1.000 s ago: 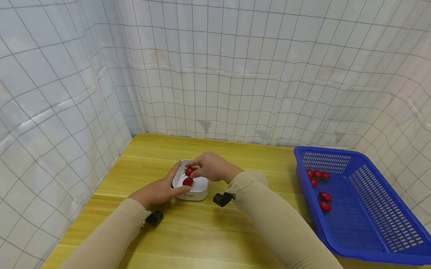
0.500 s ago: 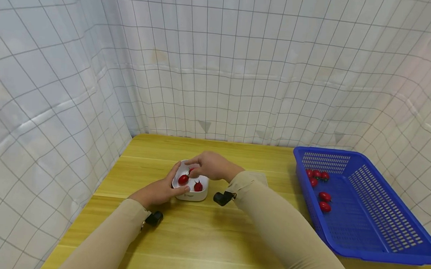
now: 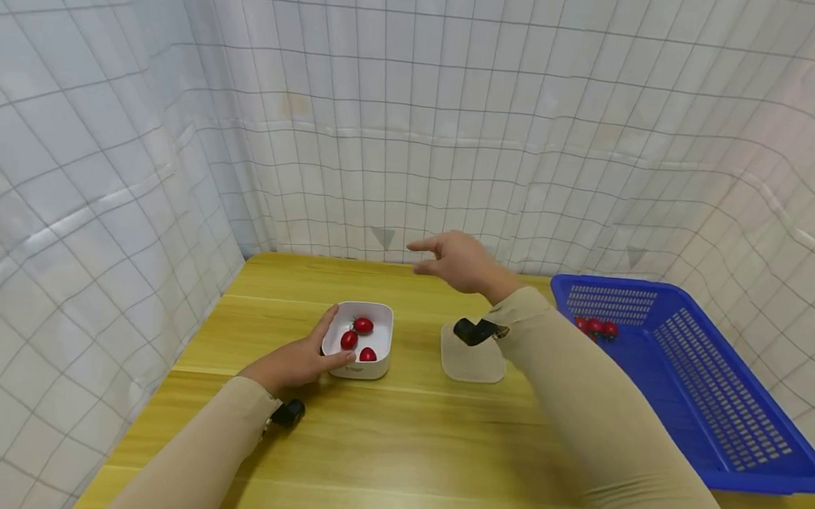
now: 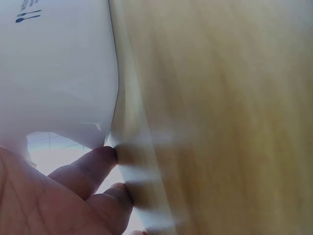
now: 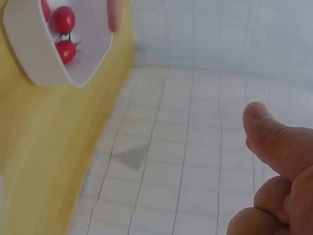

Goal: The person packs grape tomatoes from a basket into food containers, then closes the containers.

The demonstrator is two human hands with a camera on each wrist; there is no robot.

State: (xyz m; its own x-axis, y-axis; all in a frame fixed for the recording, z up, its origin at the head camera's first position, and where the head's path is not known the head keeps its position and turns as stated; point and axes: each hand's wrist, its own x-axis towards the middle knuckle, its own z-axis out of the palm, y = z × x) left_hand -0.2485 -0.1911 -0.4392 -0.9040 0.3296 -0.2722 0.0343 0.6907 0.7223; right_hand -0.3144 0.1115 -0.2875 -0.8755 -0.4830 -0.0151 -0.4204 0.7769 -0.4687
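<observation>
A white lunch box [image 3: 363, 370] stands uncovered on the table, with my left hand [image 3: 295, 365] gripping its left side, thumb over the front rim. Inside lie three small red cherry tomatoes [image 3: 363, 326] with green stems, also seen in the right wrist view. The left wrist view shows the box wall [image 4: 58, 73] with curled fingers [image 4: 90, 171] beside it, low by the table. My right hand [image 3: 462, 263] is raised behind and right of the box. Its thumb and index finger are extended apart with nothing between them; the lower fingers fold in at the right wrist view.
A flat, pale square lid [image 3: 472, 363] lies right of the box. Farther right stands a blue perforated basket [image 3: 677, 392] with several cherry tomatoes [image 3: 595, 326], partly hidden by the right sleeve. A grid-patterned curtain [image 3: 414, 132] surrounds the wooden table [image 3: 397, 446].
My right hand has come out of the lunch box, letting go of a tomato, and moved up and to the right. The lid shows more fully. My left hand keeps its grip.
</observation>
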